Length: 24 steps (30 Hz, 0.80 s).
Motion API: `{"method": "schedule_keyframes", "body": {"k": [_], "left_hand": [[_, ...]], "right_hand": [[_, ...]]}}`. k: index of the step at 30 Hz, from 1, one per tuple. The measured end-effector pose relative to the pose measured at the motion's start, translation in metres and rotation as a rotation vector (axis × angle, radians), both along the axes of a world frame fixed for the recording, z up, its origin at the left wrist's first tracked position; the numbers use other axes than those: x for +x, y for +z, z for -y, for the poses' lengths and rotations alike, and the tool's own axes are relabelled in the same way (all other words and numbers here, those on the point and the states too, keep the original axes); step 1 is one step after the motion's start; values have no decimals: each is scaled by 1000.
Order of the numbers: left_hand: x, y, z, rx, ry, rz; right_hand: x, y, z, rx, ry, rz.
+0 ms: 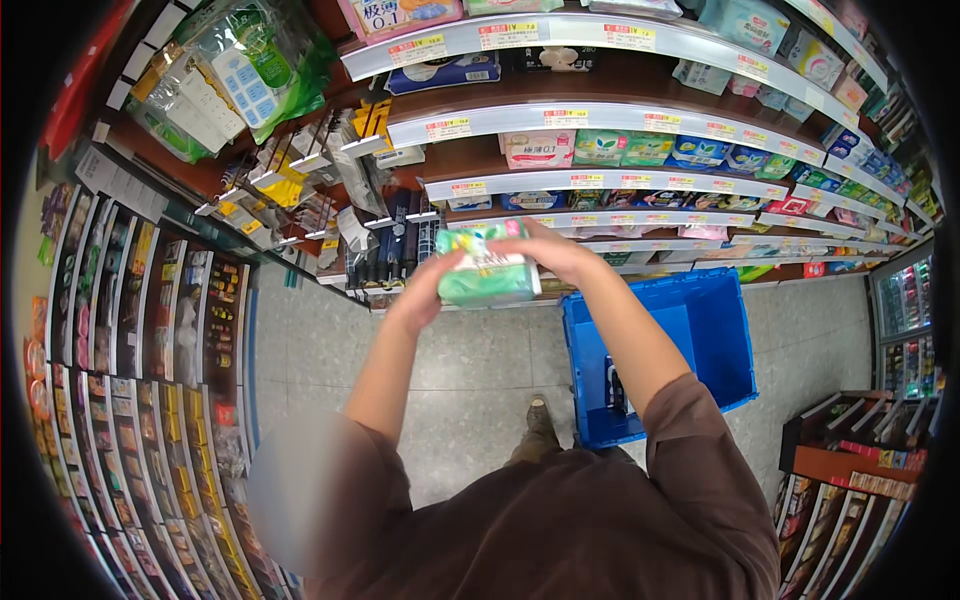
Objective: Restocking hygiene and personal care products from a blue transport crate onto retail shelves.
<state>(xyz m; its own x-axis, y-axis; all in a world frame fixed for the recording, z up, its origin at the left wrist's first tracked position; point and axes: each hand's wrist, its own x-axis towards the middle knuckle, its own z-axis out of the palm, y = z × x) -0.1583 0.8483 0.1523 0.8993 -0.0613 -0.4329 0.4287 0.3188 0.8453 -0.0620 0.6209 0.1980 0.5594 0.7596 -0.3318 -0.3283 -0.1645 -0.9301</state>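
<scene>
Both my arms reach forward, and between my hands is a green and white pack of sanitary pads (488, 284), slightly blurred. My left hand (430, 288) is closed on the pack's left end, its thumb lying over the front. With its fingers across the top right part, my right hand (548, 252) also grips the pack. It is held up in front of the lower shelves, apart from them. Similar green packs (600, 147) stand in a row on a shelf beyond.
A blue plastic crate (655, 436) stands on the tiled floor at my right, with a dark item partly visible inside. Hanging goods (300, 190) fill hooks at the front left. Stocked shelves (150, 330) line the left side; another display (850, 455) stands at the right.
</scene>
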Motion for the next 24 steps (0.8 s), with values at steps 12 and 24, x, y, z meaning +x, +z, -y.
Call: {"method": "schedule_keyframes", "body": {"k": [12,24], "left_hand": [[142,46,-95,69,153,47],[204,-3,-93,-114,168,313]], "right_hand": [[-57,-106,48,-211,-617,-32],[-154,-187,191,-439,-752,-312]]}}
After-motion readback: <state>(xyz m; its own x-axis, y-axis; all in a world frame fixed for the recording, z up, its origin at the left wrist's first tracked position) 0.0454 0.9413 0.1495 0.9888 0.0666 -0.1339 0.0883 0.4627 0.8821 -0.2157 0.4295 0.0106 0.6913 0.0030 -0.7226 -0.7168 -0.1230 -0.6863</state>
